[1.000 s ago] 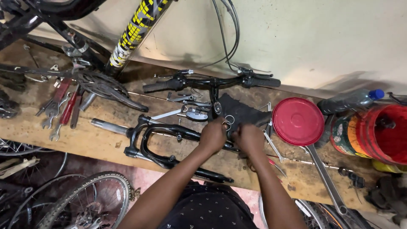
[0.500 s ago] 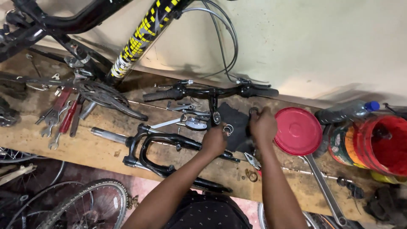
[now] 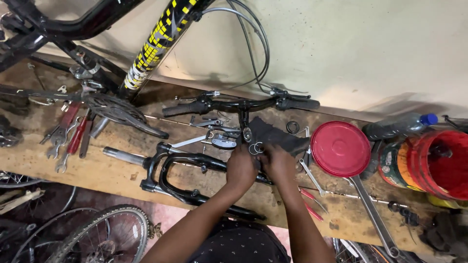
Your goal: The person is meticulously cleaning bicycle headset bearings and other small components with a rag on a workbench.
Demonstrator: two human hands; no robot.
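Left hand (image 3: 241,168): fingers curled in, knuckles up, closed around small metal rings (image 3: 255,147) at the edge of a dark rag (image 3: 278,136). What lies under the palm cannot be told.

Right hand (image 3: 279,165): fingers bent and drawn together, touching the left hand, fingertips pressed on the same rag and rings. Grip closed, not spread.

Metal rings: at the centre of the wooden workbench (image 3: 112,173), just below the stem of the black handlebar (image 3: 241,103), which lies at 12 o'clock from the hands.

Black suspension fork (image 3: 183,178): lying flat at 9 o'clock from the hands, its steerer tube pointing left; the left forearm crosses one leg.

Red round lid (image 3: 340,148): at 3 o'clock from the hands, lying flat, just beside the rag.

Red bucket (image 3: 446,163): far 3 o'clock, open, inside red-smeared; contents cannot be told. A painted tin (image 3: 392,163) stands touching it on the near side.

Plastic bottle (image 3: 397,126): with blue cap, lying on its side at 2 o'clock; it looks dark inside.

Long wrench (image 3: 373,214): at 4 o'clock, running from under the lid toward the bench edge.

Hand tools (image 3: 68,139): spanners and red-handled pliers, at 9 o'clock, well apart from the hands.

Bicycle frame (image 3: 161,39): black with yellow chequer, at 11 o'clock, its chainring (image 3: 114,109) resting above the bench.

Wheel (image 3: 97,234): at 7 o'clock, below the bench.
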